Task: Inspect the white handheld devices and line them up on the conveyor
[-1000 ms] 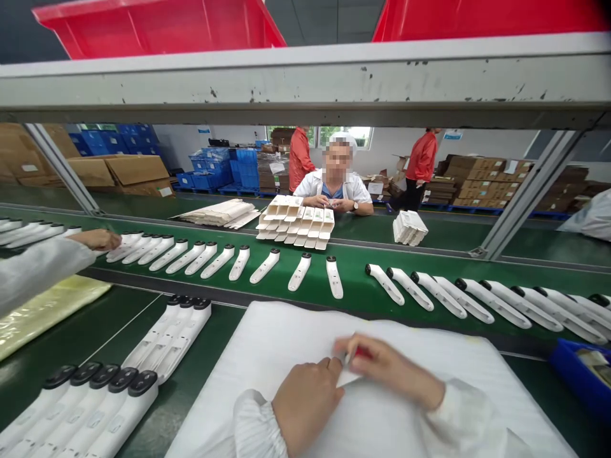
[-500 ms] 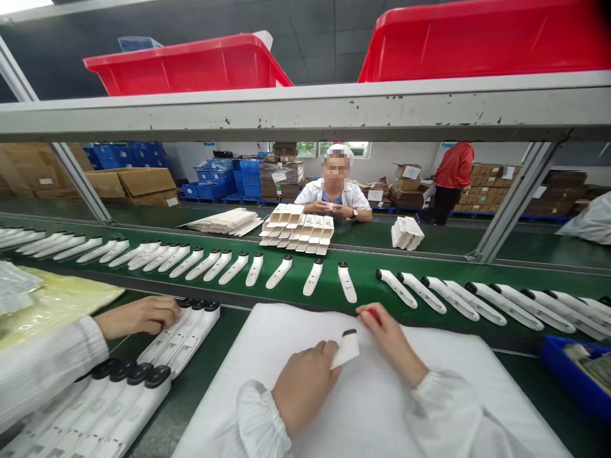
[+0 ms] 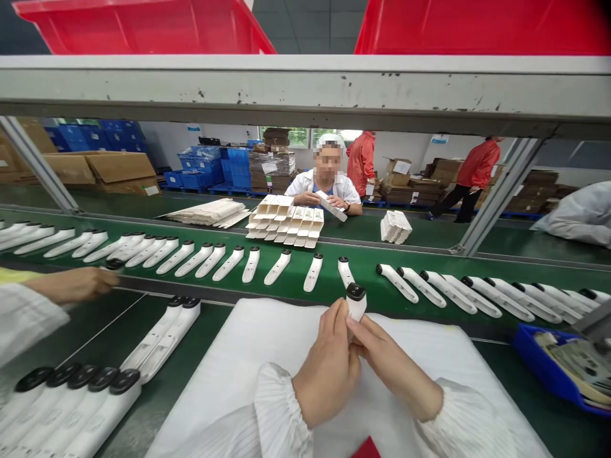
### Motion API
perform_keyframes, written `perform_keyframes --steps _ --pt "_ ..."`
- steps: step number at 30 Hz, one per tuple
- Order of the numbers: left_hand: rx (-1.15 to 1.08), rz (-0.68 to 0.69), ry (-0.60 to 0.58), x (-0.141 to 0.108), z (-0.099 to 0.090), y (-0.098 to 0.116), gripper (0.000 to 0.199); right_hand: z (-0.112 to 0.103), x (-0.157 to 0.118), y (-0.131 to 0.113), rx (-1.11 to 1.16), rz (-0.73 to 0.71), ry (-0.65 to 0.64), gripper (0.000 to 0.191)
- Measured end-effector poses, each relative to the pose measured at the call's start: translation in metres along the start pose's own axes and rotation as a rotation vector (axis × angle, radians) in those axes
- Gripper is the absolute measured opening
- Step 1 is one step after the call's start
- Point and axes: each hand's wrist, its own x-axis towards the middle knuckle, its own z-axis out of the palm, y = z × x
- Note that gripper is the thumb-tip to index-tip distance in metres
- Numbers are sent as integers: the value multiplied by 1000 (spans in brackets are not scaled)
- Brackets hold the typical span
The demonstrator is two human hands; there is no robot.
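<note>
A white handheld device with a black head (image 3: 356,305) stands tilted between my hands, its lower part hidden by fingers. Wrapped round its body is my left hand (image 3: 329,362), closed. My right hand (image 3: 389,362) presses thumb and fingers against the same device from the right. Beneath both hands lies a white foam sheet (image 3: 229,381). The corner of a red piece (image 3: 366,448) shows at the bottom edge; its kind I cannot make out. Just beyond my hands, a row of similar white devices (image 3: 312,273) lies on the green conveyor belt (image 3: 329,257).
At left, a co-worker's hand (image 3: 79,284) holds a similar device near more grouped devices (image 3: 102,407). A blue bin (image 3: 539,362) stands right. Across the belt, a person handles a white box behind stacked cartons (image 3: 286,222). Overhead runs a shelf (image 3: 286,89) with red tubs (image 3: 143,28).
My right hand has come down to the device, which now points upward. The co-worker's hand has moved left with a device. Across the belt, the person now holds a white box.
</note>
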Motion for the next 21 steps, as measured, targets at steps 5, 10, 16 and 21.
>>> perform_keyframes --steps 5,10,16,21 --pt "-34 18 -140 68 -13 -23 37 -66 67 3 -312 -2 320 32" --pt "380 -357 -78 138 -5 -73 45 -145 118 8 -1239 167 522 38" --pt "613 -444 -16 153 24 -92 40 -138 140 16 -1559 12 539 39" --pt "597 -393 -87 148 26 -85 31 -102 161 8 -1379 385 281 29"
